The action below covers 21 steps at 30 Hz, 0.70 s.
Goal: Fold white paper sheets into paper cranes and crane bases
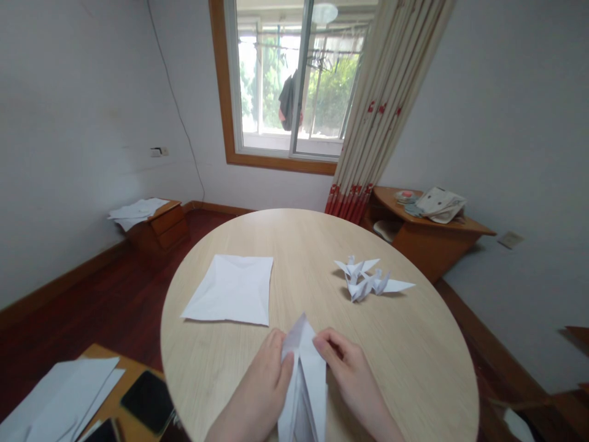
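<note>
A folded white paper [304, 374], long and pointed away from me, lies at the near edge of the round wooden table [414, 344]. My left hand [262, 387] presses its left side with fingers closed on the fold. My right hand [350, 371] pinches its right flap. A creased white square sheet [232, 288] lies flat to the left of the middle. Two finished white paper cranes [365, 279] stand to the right, beyond my hands.
At lower left, a low wooden stand [110, 405] holds white sheets [55, 399] and a dark phone [148, 400]. A small cabinet [161, 227] with papers sits by the left wall. A corner desk [427, 236] stands under the curtain [381, 104].
</note>
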Each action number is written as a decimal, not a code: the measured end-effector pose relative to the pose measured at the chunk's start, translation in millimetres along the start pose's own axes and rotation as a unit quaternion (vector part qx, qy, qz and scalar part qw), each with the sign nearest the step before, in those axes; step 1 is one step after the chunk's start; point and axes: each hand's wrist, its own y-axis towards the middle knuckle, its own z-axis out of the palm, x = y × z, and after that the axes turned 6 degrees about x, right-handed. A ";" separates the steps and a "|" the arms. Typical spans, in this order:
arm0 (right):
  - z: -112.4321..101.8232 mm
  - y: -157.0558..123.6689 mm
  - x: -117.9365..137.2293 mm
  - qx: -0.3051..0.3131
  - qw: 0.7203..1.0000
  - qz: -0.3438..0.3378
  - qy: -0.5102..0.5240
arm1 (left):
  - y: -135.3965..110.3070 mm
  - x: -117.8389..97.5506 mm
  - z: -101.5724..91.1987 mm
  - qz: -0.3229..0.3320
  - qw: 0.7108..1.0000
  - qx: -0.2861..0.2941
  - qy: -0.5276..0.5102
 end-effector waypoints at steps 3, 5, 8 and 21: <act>0.4 1.3 7.6 0.018 1.000 -0.019 -0.013 | 3.3 -7.4 3.4 -0.006 1.000 0.005 -0.019; 0.4 -0.5 12.3 0.032 0.999 -0.035 -0.005 | 4.7 -8.2 4.6 -0.010 0.999 -0.010 -0.032; -1.4 -3.4 17.4 0.064 0.997 -0.031 -0.040 | 4.9 -0.9 3.8 -0.023 0.998 -0.034 -0.042; -38.1 28.5 37.9 0.153 0.854 -0.067 -0.493 | 2.0 15.3 -18.4 0.004 0.999 -0.033 -0.036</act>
